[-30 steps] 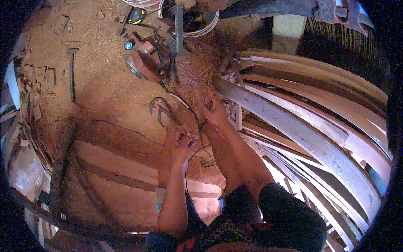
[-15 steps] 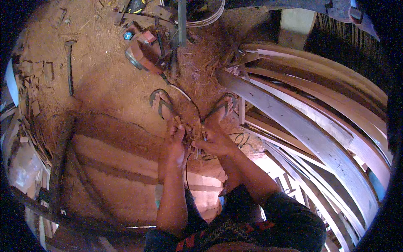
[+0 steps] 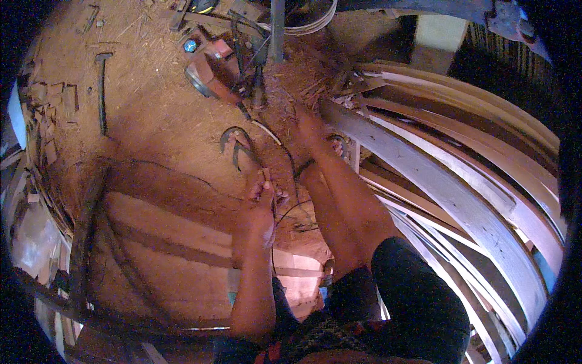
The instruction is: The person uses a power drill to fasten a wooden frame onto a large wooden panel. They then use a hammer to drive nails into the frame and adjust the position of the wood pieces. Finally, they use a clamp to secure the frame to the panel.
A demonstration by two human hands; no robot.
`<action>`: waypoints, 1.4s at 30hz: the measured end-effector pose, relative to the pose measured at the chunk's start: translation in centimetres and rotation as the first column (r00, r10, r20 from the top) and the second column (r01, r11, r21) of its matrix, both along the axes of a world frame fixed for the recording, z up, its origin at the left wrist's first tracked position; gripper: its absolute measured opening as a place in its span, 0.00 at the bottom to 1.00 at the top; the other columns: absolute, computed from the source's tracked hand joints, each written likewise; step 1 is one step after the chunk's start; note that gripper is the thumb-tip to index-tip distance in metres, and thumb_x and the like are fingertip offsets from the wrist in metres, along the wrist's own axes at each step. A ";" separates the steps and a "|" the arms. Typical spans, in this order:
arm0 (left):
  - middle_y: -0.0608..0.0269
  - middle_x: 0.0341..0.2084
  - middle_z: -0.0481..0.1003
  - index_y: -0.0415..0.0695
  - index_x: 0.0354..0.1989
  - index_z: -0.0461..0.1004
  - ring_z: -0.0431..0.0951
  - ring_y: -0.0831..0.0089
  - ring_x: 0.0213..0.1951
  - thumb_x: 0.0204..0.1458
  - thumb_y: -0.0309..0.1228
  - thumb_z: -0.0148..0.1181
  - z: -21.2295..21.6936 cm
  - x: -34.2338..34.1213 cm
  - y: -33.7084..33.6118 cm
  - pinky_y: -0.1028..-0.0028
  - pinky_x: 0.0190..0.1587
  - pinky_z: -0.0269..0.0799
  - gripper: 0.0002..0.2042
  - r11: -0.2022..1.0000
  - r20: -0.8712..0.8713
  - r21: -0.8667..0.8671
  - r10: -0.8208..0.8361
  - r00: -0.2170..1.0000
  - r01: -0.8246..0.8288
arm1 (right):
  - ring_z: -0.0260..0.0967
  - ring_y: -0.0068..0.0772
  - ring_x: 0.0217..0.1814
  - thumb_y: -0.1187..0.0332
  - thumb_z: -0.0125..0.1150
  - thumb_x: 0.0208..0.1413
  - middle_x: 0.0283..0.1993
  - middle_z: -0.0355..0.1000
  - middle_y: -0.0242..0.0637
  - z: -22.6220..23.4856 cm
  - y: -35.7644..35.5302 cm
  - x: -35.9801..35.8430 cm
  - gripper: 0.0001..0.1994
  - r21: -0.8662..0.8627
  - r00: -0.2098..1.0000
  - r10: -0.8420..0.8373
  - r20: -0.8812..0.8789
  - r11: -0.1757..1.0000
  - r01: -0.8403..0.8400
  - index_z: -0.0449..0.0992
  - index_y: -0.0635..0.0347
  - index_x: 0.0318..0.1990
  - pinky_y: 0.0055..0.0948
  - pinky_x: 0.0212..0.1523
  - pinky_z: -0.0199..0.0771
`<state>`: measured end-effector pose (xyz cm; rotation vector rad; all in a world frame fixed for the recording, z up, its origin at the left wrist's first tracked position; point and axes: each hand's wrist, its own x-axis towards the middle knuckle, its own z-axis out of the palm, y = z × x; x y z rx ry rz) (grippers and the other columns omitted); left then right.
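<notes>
A thin black cord [image 3: 285, 151] is being pinched in the left hand [image 3: 262, 203] above the sawdust floor [image 3: 151, 121]; the right hand [image 3: 309, 127] is being stretched forward, its fingers' state unclear, beside curved planks [image 3: 448, 194]

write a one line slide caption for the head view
Left hand pinches a dark cord while the right hand reaches forward along it over a sawdust-strewn floor.

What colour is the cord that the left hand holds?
Black; the cord above the left hand shows best in the head view.
</notes>
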<state>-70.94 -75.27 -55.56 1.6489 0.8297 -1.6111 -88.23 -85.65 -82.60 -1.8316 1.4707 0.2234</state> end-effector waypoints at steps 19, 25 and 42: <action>0.66 0.37 0.77 0.46 0.53 0.75 0.78 0.73 0.38 0.65 0.37 0.61 0.9 -0.3 2.9 0.70 0.47 0.80 0.12 0.997 0.077 -0.074 -0.003 0.997 0.008 | 0.77 0.66 0.46 0.50 0.58 0.64 0.47 0.78 0.58 29.1 -0.3 0.5 0.28 0.340 0.967 -0.021 -0.254 0.934 0.110 0.65 0.49 0.68 0.57 0.45 0.76; 0.69 0.31 0.77 0.45 0.51 0.78 0.76 0.77 0.34 0.67 0.35 0.59 12.6 -4.1 5.1 0.72 0.40 0.78 0.11 0.710 0.381 -0.384 -0.461 0.801 0.591 | 0.76 0.64 0.52 0.48 0.59 0.63 0.51 0.78 0.55 43.1 0.1 -8.5 0.29 0.204 0.996 0.028 0.086 0.978 -0.045 0.68 0.49 0.67 0.54 0.51 0.76; 0.68 0.25 0.76 0.39 0.48 0.77 0.75 0.80 0.29 0.70 0.38 0.52 50.5 -6.0 22.1 0.77 0.34 0.73 0.14 0.905 0.542 -0.395 0.368 0.755 -0.158 | 0.76 0.69 0.47 0.54 0.61 0.63 0.41 0.77 0.64 77.6 2.3 4.3 0.21 0.040 0.449 0.861 0.240 0.453 -0.890 0.72 0.61 0.54 0.57 0.45 0.75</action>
